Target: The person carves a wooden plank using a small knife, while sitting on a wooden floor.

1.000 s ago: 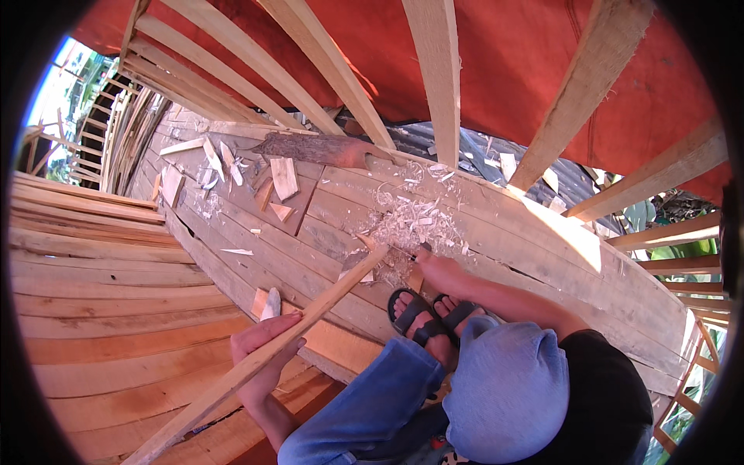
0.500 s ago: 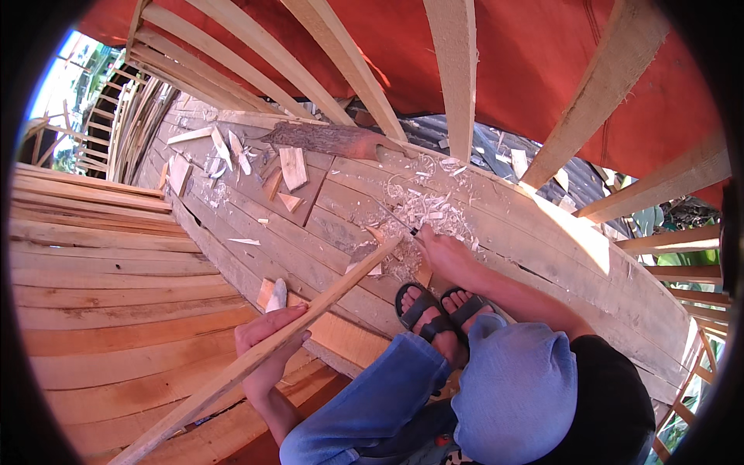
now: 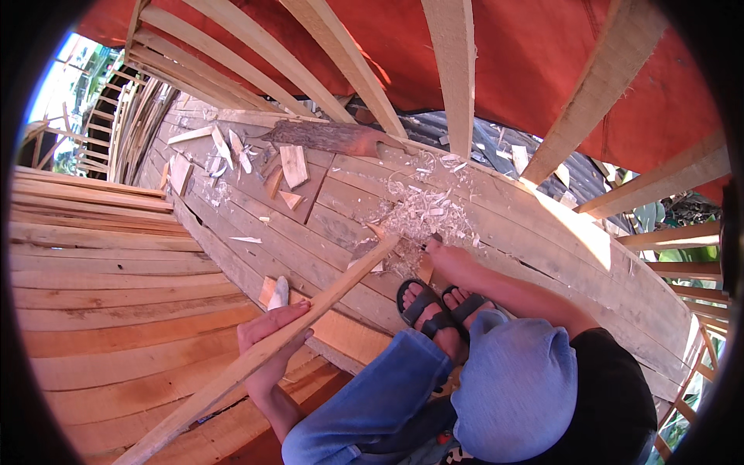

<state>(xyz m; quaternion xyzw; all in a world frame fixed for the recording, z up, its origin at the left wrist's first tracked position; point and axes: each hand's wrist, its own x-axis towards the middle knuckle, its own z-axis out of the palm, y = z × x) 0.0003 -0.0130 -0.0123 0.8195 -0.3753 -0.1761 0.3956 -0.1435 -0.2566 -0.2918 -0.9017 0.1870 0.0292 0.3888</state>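
A long wooden strip slants from the lower left up to the pile of shavings. My left hand is closed around its middle, thumb and fingers on either side. Close to the strip's far end, my right hand is closed on a knife; only a dark bit of it shows by the fingers, and the blade is hard to make out now. Pale curled wood shavings lie heaped just beyond the right hand. My sandalled feet rest on the planks below it.
Curved planking makes up the surface underfoot. Upright wooden ribs rise along the far side before a red tarp. A bark-covered slab and wood offcuts lie ahead. Stacked boards fill the left.
My right hand has shifted slightly right and nearer to me. The knife blade, visible before pointing up-left over the shavings, no longer shows clearly. The left hand and strip have barely moved.
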